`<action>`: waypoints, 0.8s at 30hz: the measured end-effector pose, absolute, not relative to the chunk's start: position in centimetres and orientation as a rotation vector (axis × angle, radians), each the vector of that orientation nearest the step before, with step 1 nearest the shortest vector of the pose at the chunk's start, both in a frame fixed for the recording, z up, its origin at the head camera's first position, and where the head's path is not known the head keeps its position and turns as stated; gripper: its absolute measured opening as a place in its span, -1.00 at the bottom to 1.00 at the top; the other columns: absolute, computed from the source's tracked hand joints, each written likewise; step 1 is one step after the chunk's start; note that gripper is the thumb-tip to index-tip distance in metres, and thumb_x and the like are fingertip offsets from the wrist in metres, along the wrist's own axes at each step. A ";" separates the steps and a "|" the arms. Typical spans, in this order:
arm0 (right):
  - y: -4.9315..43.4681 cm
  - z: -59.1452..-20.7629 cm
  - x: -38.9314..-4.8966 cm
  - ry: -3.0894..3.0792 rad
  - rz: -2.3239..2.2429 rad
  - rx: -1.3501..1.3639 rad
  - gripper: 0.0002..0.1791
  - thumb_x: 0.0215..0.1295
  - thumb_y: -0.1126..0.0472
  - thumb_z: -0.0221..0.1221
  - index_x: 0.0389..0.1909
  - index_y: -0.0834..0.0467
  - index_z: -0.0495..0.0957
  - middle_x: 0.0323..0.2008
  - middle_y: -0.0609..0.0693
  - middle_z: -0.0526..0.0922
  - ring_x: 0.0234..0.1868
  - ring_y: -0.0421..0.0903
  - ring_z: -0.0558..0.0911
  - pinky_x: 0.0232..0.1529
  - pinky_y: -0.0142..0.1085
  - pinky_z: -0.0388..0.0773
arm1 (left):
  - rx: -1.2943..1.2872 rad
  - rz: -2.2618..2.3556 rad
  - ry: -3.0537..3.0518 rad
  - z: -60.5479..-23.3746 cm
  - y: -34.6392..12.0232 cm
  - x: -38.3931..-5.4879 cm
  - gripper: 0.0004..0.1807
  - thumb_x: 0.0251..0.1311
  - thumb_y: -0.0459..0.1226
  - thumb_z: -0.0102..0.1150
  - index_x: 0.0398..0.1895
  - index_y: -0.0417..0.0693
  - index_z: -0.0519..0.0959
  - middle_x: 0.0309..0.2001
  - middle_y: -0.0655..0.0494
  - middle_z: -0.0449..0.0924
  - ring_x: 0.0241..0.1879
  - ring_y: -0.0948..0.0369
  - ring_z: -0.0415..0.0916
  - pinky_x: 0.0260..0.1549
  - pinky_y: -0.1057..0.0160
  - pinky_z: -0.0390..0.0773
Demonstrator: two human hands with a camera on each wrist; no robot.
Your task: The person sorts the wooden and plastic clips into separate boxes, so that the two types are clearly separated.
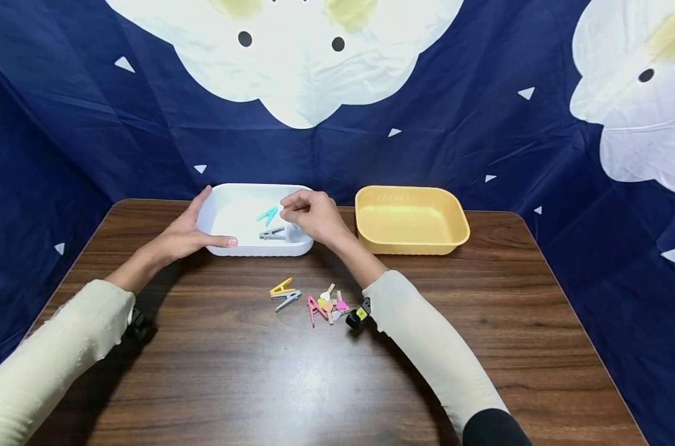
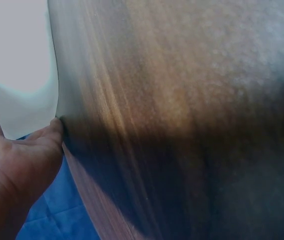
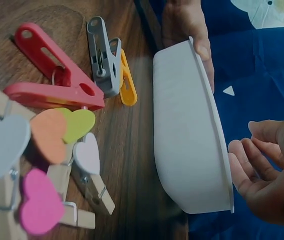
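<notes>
Left fingers [image 1: 201, 198] wide at white tray [image 1: 231, 210] rim, right fingers [image 1: 296, 199] loosely bent above its right end

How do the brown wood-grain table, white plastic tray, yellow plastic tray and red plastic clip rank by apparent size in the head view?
1. Brown wood-grain table
2. White plastic tray and yellow plastic tray: too alike to rank
3. Red plastic clip
</notes>
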State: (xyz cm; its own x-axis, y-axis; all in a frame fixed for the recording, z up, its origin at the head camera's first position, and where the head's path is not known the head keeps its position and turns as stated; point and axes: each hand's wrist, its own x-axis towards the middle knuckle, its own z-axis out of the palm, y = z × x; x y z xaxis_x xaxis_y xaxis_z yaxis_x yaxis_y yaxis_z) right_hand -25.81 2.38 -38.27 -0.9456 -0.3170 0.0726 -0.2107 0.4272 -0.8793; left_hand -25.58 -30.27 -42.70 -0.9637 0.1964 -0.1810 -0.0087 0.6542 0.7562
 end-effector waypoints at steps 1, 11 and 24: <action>2.5 -38.2 -25.7 2.566 -1.554 -0.483 -0.72 0.54 0.22 0.44 0.15 0.24 0.81 -0.04 0.09 0.90 -0.12 -0.15 0.73 -0.14 -0.49 0.56 | 0.152 1.205 2.623 -42.7 -30.3 -25.6 0.66 0.20 -0.06 0.73 0.86 0.20 -0.58 0.88 -0.12 -0.57 0.86 -0.26 -0.38 0.77 -0.43 -0.18; 3.9 -38.1 -24.0 2.511 -1.587 -0.567 -0.75 0.54 0.25 0.43 0.11 0.26 0.82 -0.06 0.14 0.89 -0.16 -0.18 0.73 -0.13 -0.51 0.59 | 0.152 1.200 2.627 -42.6 -30.2 -25.5 0.65 0.20 -0.04 0.73 0.86 0.22 -0.58 0.89 -0.10 -0.56 0.86 -0.26 -0.39 0.77 -0.44 -0.17; 5.7 -38.1 -21.3 2.504 -1.567 -0.629 -0.78 0.50 0.23 0.47 0.07 0.19 0.85 -0.07 0.10 0.90 -0.13 -0.19 0.75 -0.04 -0.45 0.63 | 0.161 1.224 2.615 -42.7 -30.2 -25.6 0.65 0.21 -0.06 0.73 0.86 0.18 -0.58 0.88 -0.08 -0.57 0.87 -0.22 -0.42 0.78 -0.41 -0.19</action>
State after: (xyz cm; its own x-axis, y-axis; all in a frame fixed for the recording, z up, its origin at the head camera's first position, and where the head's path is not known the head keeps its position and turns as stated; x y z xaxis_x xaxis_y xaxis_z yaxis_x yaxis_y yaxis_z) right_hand -21.34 5.66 -38.08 -0.9061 -0.4071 0.1152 -0.2816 0.3772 -0.8823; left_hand -25.59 -30.21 -42.67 -0.9628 0.2036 -0.1774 -0.0058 0.6413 0.7673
